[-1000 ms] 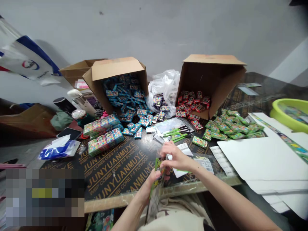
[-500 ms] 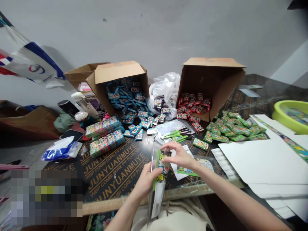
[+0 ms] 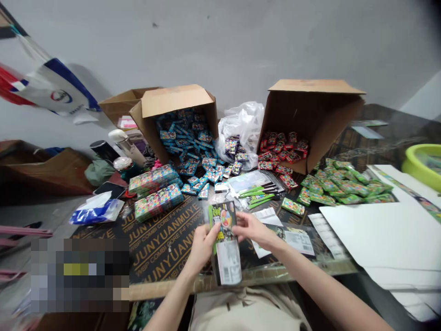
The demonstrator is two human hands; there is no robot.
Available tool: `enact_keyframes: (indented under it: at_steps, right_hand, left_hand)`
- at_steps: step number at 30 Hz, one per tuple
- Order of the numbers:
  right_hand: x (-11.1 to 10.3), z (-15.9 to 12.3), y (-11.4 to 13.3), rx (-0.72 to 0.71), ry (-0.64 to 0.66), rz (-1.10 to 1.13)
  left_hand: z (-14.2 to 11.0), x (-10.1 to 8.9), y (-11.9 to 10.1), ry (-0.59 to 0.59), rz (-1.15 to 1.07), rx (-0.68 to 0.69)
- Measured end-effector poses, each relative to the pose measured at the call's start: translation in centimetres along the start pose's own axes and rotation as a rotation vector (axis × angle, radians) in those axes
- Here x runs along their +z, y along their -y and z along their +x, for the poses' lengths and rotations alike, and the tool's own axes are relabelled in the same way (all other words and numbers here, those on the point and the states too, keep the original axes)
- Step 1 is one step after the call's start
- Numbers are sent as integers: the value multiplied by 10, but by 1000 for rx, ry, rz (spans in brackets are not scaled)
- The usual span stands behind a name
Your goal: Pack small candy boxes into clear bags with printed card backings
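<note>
Over the table's front edge, a flat black-and-green printed pouch [image 3: 228, 263] with a white barcode panel is held upright between both hands. My left hand [image 3: 200, 248] grips its left side, thumb across the printed front. The fingers of my right hand [image 3: 257, 231] are closed at its right edge, near a round colourful picture. Just beyond lies a fanned stack of similar flat pouches [image 3: 260, 195] with black and green strips. Another printed pouch [image 3: 299, 241] and white paper [image 3: 267, 216] lie beyond my right forearm. A single green packet [image 3: 292, 206] rests further right.
Tipped cartons hold small blue packs [image 3: 186, 138] and red packs [image 3: 280, 147]. Between them sits a white plastic bag [image 3: 241, 122] of dark packs. Green packets [image 3: 344, 184] are heaped right, near white sheets [image 3: 365, 230] and a yellow-green basin [image 3: 422, 165]. Wrapped boxes [image 3: 158, 202] stand left.
The pouch has turned its printed front towards me and been raised slightly. My right hand has moved from over its top to its right edge. The view has shifted a little left.
</note>
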State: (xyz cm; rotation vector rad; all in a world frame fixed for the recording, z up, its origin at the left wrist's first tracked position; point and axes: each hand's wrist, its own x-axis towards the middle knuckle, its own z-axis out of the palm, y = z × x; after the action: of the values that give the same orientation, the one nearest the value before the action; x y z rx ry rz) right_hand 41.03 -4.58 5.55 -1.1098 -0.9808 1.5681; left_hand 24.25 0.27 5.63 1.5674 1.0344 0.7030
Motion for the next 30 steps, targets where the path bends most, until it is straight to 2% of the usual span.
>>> enact_keyframes:
  at_steps: [2, 3, 6, 8, 10, 13, 14, 16, 18, 20, 24, 27, 30]
  right_hand:
    - [-3, -3, -13, 70, 108, 3]
    - [-5, -4, -21, 74, 94, -17]
    - [-15, -4, -37, 24, -37, -98]
    - [-19, -1, -38, -66, -119, -113]
    - [-19, 4, -32, -171, -267, -40]
    - [-10, 13, -17, -237, -614, 153]
    - [-5, 15, -13, -241, -695, 189]
    - [7, 16, -7, -276, -781, 214]
    - [17, 14, -4, -318, -790, 251]
    - [25, 10, -1, -328, -792, 317]
    - [32, 3, 7, -258, -764, 383]
    - [32, 0, 8, -269, -749, 432]
    - [27, -1, 4, -260, -696, 424]
  left_hand:
    - [6, 0, 4, -3, -79, -21]
    - [8, 0, 8, 17, -112, -30]
    - [9, 4, 22, 133, -198, -37]
    - [6, 10, 32, 193, -236, -29]
    - [3, 18, 39, 251, -275, -29]
    - [-2, 32, 34, 323, -377, -51]
    - [-3, 37, 28, 300, -434, -60]
    - [-4, 45, 12, 139, -583, -78]
    - [-4, 51, -4, -57, -749, -107]
    - [-5, 55, -16, -119, -883, -146]
    - [-4, 53, -23, -38, -972, -149]
    - [2, 42, -20, 5, -874, -87]
    - [13, 26, -19, 64, -787, -168]
